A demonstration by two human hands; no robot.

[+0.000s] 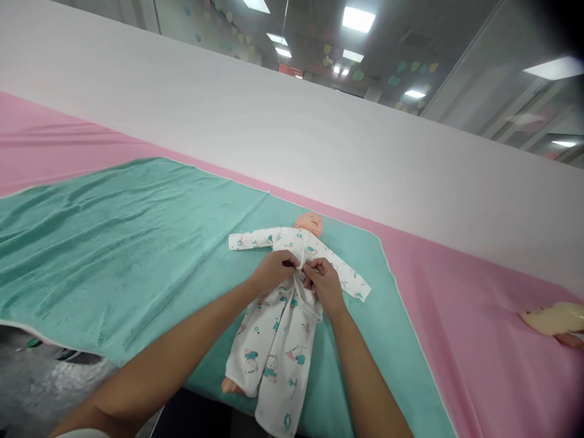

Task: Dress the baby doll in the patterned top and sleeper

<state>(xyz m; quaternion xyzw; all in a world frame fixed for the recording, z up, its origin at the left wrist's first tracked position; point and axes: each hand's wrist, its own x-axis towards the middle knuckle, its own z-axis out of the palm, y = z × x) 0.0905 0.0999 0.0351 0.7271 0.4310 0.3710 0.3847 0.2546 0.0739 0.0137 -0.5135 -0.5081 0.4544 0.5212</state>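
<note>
A baby doll (pixel 310 222) lies on its back on a green blanket (pixel 150 243), dressed in a white printed top (pixel 291 238) and matching trousers (pixel 274 353). Both sleeves spread out to the sides, and one bare foot shows at a trouser hem. At the front of the top, my left hand (pixel 275 269) pinches one edge of the fabric near the chest. Close beside it, my right hand (pixel 323 281) pinches the opposite edge. The fingers of both hands nearly meet there, and any fastener between them is too small to make out.
Pink cloth (pixel 456 292) shows around the blanket. At the right edge, a hand (pixel 570 340) is by a cream-coloured object (pixel 550 317). A white wall panel (pixel 274 134) stands behind, with glass above it. The floor (pixel 55 377) shows at lower left.
</note>
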